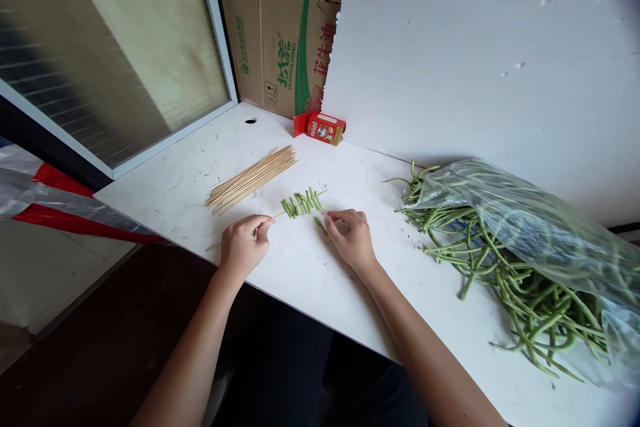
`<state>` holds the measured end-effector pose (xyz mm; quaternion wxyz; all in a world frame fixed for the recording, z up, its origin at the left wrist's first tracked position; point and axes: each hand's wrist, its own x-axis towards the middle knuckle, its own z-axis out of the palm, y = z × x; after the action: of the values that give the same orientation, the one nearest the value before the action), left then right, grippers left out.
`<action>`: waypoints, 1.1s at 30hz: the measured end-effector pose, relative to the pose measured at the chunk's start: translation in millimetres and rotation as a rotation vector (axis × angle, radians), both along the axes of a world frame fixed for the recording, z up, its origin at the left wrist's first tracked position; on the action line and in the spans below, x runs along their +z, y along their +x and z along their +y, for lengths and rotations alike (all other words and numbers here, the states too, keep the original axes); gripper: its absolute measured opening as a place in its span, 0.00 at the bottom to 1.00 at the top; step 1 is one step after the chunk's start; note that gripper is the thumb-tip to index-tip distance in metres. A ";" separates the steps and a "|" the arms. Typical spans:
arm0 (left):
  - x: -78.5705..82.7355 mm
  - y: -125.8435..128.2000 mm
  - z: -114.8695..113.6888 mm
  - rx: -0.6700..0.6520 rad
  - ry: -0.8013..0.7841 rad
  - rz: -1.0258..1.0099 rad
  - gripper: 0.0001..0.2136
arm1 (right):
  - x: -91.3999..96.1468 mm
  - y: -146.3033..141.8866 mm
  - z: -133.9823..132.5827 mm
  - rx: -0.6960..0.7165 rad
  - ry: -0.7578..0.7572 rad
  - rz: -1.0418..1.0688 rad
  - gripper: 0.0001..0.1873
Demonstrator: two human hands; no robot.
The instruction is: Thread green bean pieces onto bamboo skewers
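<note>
While the left hand [245, 243] pinches a thin skewer [278, 215] between thumb and fingers, pressed together on its shaft, a row of green bean pieces [303, 203] sits threaded crosswise along it, over the desk [300, 273] between the 2 hands. The skewer's tip shows past the row, at the upper right. The right hand [353, 237] is at the row's right end, thumb and fingertips drawn nearly together; I cannot tell whether they grip the last piece. Just beside them, 1 loose bean piece [321, 225] lies on the desk. Beyond the left hand, a bundle of bare skewers [253, 179] lies slantwise. Well to the right, long green beans [540, 313] spill from a clear plastic bag [540, 227]. Farther back, a small red box [325, 128] with an open flap rests before a brown carton [285, 47], beside a white panel [475, 47].
</note>
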<state>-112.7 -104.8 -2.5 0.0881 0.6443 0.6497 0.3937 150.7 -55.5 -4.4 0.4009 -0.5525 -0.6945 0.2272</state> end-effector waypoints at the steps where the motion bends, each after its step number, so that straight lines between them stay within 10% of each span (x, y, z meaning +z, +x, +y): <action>1: -0.2 -2.9 0.6 0.009 0.002 -0.003 0.10 | 0.3 -3.2 -0.7 0.022 0.021 -0.054 0.15; 17: 1.1 -11.1 0.6 0.039 0.009 0.030 0.09 | 1.9 -18.3 -4.4 0.033 0.034 -0.254 0.08; 33: -3.3 8.2 -1.7 -0.143 0.037 0.020 0.11 | 22.1 16.0 4.5 0.090 -0.544 0.973 0.19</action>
<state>-104.6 -106.6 -5.8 0.0977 0.6945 0.5954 0.3919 166.6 -51.0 17.6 0.5080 -0.4374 -0.3688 0.6439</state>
